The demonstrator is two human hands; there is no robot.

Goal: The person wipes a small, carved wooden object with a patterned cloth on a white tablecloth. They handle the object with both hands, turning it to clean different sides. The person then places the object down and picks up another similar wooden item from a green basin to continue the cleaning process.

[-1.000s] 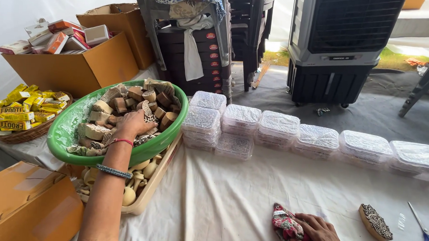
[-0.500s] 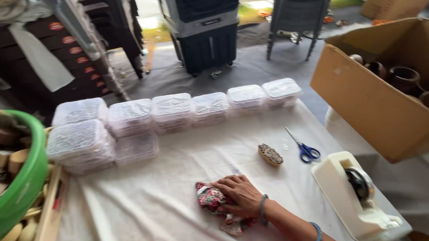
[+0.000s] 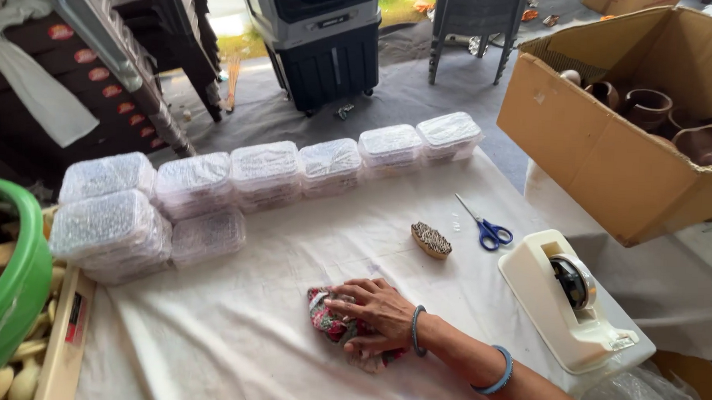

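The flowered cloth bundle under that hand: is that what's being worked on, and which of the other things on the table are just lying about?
In hand:
right hand, resting flat on the flowered cloth bundle

Lying about, untouched:
scissors
tape dispenser
small patterned block
clear lidded boxes
green basin
cardboard box of brown cups
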